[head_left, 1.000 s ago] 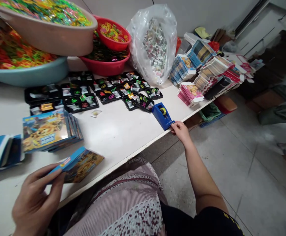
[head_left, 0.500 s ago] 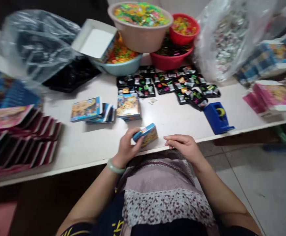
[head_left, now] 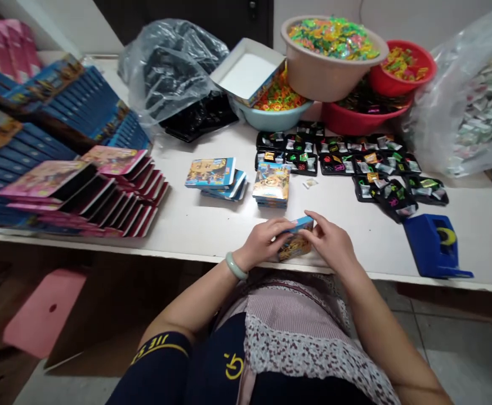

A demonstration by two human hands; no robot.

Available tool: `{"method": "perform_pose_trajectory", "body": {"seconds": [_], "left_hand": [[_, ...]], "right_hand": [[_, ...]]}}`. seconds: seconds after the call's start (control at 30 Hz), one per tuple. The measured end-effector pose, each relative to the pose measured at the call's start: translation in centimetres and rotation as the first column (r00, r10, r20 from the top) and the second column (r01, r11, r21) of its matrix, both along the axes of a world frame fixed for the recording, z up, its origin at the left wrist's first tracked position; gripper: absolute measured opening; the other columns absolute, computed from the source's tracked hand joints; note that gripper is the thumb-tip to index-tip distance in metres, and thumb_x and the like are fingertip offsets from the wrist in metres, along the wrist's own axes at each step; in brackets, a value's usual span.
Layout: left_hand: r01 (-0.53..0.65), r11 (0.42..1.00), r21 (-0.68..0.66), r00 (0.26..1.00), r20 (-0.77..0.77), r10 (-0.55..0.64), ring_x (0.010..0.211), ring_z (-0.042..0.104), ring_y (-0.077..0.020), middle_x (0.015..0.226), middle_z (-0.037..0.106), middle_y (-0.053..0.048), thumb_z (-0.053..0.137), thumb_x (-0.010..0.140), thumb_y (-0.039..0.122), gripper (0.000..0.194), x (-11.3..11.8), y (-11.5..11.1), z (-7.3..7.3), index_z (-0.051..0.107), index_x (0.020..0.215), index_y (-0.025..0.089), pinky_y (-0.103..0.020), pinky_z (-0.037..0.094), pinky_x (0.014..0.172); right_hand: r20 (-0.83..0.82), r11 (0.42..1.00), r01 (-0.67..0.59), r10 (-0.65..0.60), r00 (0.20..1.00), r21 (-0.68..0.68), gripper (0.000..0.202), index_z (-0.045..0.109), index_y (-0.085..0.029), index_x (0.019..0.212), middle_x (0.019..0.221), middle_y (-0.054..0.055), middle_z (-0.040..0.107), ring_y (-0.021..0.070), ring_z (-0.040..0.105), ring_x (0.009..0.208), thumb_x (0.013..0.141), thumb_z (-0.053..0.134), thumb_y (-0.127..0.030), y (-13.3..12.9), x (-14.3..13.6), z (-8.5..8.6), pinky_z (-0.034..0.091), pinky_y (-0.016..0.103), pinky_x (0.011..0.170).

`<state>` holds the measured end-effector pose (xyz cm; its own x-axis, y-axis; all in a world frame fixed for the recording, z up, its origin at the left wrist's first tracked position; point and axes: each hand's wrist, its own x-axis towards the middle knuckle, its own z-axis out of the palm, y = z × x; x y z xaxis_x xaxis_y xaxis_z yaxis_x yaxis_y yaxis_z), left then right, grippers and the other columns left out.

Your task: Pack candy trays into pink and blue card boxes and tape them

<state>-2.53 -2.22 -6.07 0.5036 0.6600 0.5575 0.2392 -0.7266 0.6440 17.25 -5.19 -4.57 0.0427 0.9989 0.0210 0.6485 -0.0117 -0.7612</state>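
Observation:
Near the table's front edge, a small blue and yellow printed box (head_left: 295, 246) stands upright between my hands. My left hand (head_left: 265, 242), with a pale green bangle at the wrist, grips its left end. My right hand (head_left: 330, 239) pinches the right end, thumb on the near face and fingers at the top edge. Just beyond stands a stack of similar boxes (head_left: 271, 185). To its left lie more flat blue boxes (head_left: 211, 173), one resting across the others. A small wrapped packet (head_left: 311, 184) lies right of the stack.
Black trays (head_left: 334, 163) with small wrapped pieces spread across the back middle. Behind them stand a beige tub (head_left: 313, 73), a light blue bowl (head_left: 271, 118) and red bowls. A blue tape dispenser (head_left: 429, 247) sits at the right. Pink boxes (head_left: 77, 194) crowd the left.
My right hand, apart from the box before, has come to its right end and now holds it too. My left hand keeps its grip. The view has swung left.

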Motion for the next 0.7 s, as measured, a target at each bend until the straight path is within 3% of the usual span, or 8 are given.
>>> {"method": "perform_pose_trajectory", "body": {"seconds": [0.1,0.17,0.27,0.33,0.43,0.57,0.63,0.7], "left_hand": [[0.021,0.986,-0.164,0.994,0.11,-0.003,0.096,0.068,-0.0174,0.102,0.071,-0.008,0.061,0.09,0.023,0.019,-1.3,0.6,0.7,0.063,0.109,0.019,-0.033,0.057,0.086],[-0.02,0.97,-0.241,0.986,0.158,0.059,0.103,0.067,-0.0195,0.11,0.069,-0.01,0.062,0.09,0.03,0.029,-3.8,2.1,1.5,0.059,0.117,0.02,-0.035,0.055,0.091],[-0.323,0.927,-0.191,0.938,0.066,0.34,0.126,0.054,-0.0255,0.133,0.057,-0.013,0.064,0.087,0.03,0.053,-9.2,5.5,2.3,0.045,0.135,0.022,-0.045,0.044,0.109],[-0.508,0.856,-0.09,0.856,-0.164,0.491,0.138,0.04,-0.0315,0.143,0.048,-0.016,0.065,0.081,0.02,0.061,-12.4,7.8,2.3,0.044,0.138,0.018,-0.054,0.029,0.117],[-0.606,0.795,-0.022,0.698,-0.495,0.518,0.145,0.025,-0.0388,0.151,0.039,-0.017,0.055,0.074,0.004,0.067,-14.8,9.9,1.3,0.045,0.139,0.016,-0.064,0.019,0.117],[-0.59,0.804,0.07,0.621,-0.598,0.507,0.143,0.031,-0.0365,0.149,0.045,-0.013,0.045,0.076,0.0,0.064,-15.3,10.4,-0.1,0.051,0.136,0.019,-0.065,0.02,0.115],[-0.556,0.82,0.139,0.651,-0.54,0.533,0.139,0.039,-0.0326,0.143,0.052,-0.013,0.042,0.082,0.003,0.053,-15.8,10.1,0.0,0.055,0.132,0.018,-0.061,0.023,0.116],[-0.551,0.809,0.205,0.705,-0.404,0.582,0.133,0.046,-0.0298,0.135,0.058,-0.014,0.042,0.088,0.01,0.042,-16.5,9.1,0.8,0.057,0.128,0.015,-0.056,0.028,0.115]], "right_hand": [[-0.135,0.99,-0.112,0.123,0.983,0.086,0.036,0.071,-0.024,0.107,0.087,0.005,0.065,0.0187,0.06,0.073,0.078,0.068,-0.046,1.1,0.5,0.5,0.05,0.031,0.061],[-0.295,0.987,-0.148,0.16,0.942,0.063,0.034,0.07,-0.023,0.103,0.083,0.004,0.065,0.0165,0.059,0.069,0.079,0.067,-0.048,2.7,0.4,1.2,0.05,0.029,0.057],[-0.459,0.993,-0.107,0.118,0.881,0.049,0.041,0.065,-0.022,0.106,0.071,-0.002,0.061,0.0126,0.055,0.058,0.076,0.069,-0.049,7.1,-0.5,2.6,0.048,0.025,0.05],[-0.503,0.996,-0.077,0.088,0.86,0.043,0.042,0.061,-0.022,0.103,0.068,-0.003,0.06,0.0116,0.055,0.056,0.071,0.073,-0.048,10.7,-1.3,3.2,0.044,0.022,0.047],[-0.467,0.996,-0.063,0.024,0.884,-0.069,0.034,0.06,-0.02,0.092,0.065,-0.003,0.059,0.012,0.057,0.056,0.071,0.073,-0.043,15.7,-2.6,2.8,0.042,0.02,0.045],[-0.249,0.983,-0.02,-0.026,0.968,-0.18,0.023,0.063,-0.017,0.093,0.073,0.001,0.062,0.0155,0.06,0.064,0.076,0.067,-0.032,18.6,-3.0,1.2,0.05,0.028,0.057],[-0.131,0.999,0.035,-0.039,0.991,-0.037,0.026,0.065,-0.017,0.097,0.09,0.007,0.064,0.0189,0.062,0.075,0.075,0.067,-0.031,17.9,-2.9,1.0,0.054,0.037,0.07],[-0.093,0.977,0.041,-0.021,0.995,0.211,0.03,0.065,-0.017,0.103,0.106,0.011,0.061,0.0221,0.063,0.086,0.077,0.065,-0.032,15.8,-3.2,1.6,0.054,0.042,0.081]]}}
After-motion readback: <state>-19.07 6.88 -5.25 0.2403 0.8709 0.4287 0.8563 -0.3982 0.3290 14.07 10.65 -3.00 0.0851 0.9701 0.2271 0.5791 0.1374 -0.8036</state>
